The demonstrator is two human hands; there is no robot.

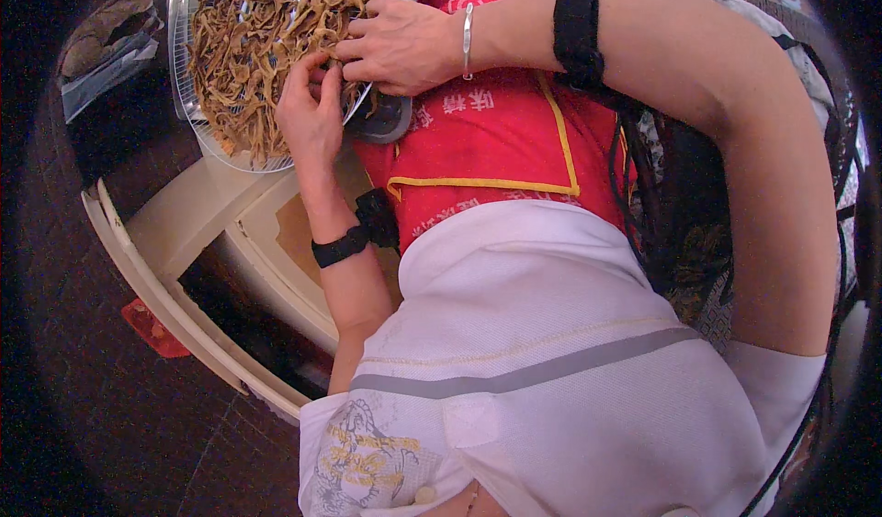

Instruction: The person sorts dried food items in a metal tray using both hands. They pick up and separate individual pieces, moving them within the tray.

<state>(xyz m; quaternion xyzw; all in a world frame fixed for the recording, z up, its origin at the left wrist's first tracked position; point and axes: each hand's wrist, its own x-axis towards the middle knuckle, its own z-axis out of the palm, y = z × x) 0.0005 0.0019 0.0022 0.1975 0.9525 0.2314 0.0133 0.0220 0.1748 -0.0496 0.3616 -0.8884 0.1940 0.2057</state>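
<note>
A round wire-mesh tray point(180, 80) with a metal rim holds many dried brown strips point(238, 69), which look like dried plant or vegetable pieces. Over its near right edge my left hand point(313, 100) has its thumb and fingers pinched around a small dark piece, mostly covered. My right hand point(400, 49) reaches in from the right, palm down, its curled fingertips meeting those of my left hand at the strips. Whether the right fingers grip a strip too is hidden. A few strips hang by the rim below the right hand.
Under the tray is a curved cream-coloured piece of furniture point(186, 207). A red apron point(482, 138) with yellow edging and writing covers my lap. A red object point(155, 327) lies on the dark floor at left. Dark cables point(630, 193) run beside my right side.
</note>
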